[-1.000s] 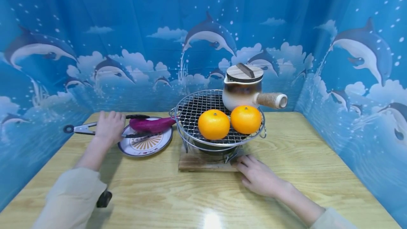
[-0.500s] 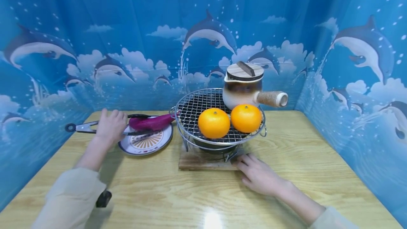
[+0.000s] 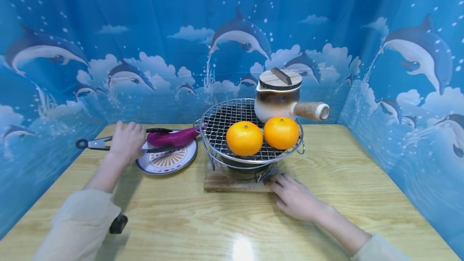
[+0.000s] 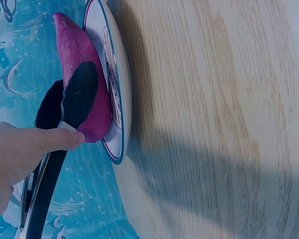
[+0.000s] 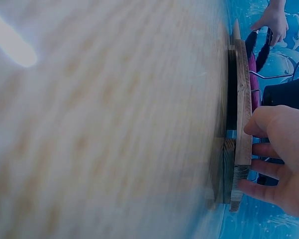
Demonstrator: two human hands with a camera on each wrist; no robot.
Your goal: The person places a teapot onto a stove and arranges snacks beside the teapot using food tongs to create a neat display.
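My left hand (image 3: 127,142) grips a pair of tongs (image 3: 95,144) at the left, with thumb and fingers on opposite arms. The black tong tips (image 4: 79,94) lie on either side of a purple sweet potato (image 3: 174,137) over a patterned plate (image 3: 185,163). The potato's thin end reaches past the plate's rim toward the grill. Whether the tips squeeze it I cannot tell. My right hand (image 3: 297,198) rests its fingertips on the right front corner of a wooden board (image 3: 232,185), seen edge-on in the right wrist view; its fingers are spread and slightly bent.
A round wire grill (image 3: 226,116) on a metal stand stands on the board. Two oranges (image 3: 245,138) sit at its front. Behind them is a brown and white teapot (image 3: 275,106) with a wooden lid and a side handle (image 3: 308,110) jutting right. A dolphin-printed curtain (image 3: 174,19) encloses the wooden table.
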